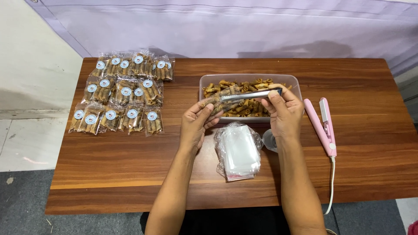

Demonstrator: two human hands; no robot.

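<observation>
Head view, looking down on a brown wooden table (130,174). Far left of the clear tub (294,83): sealed packets (124,93) of brown rolled snacks, each with a round pale-blue sticker, laid in 3 rough rows. Nearer the tub's left front corner: left hand (196,126), fingers curled round a small clear bag (215,102) partly filled with rolls, thumb pressed on top, bag lying sideways and held just above the table. Over the tub's front edge: metal tongs (250,95), tips pushed into the bag's mouth, pinched nearly closed. Right end of the tongs gripped by the right hand (285,113), thumb and fingers squeezing the 2 arms together. Inside the tub: loose brown rolls in a shallow layer. In front of the tub: stack of empty clear bags (238,152), flat on the wood. Right of the tub: pink heat sealer (322,126), its white cord running off the near table edge. Behind the tub: pale lilac cloth (239,26) across the wall. Below the table: grey floor (21,204).
</observation>
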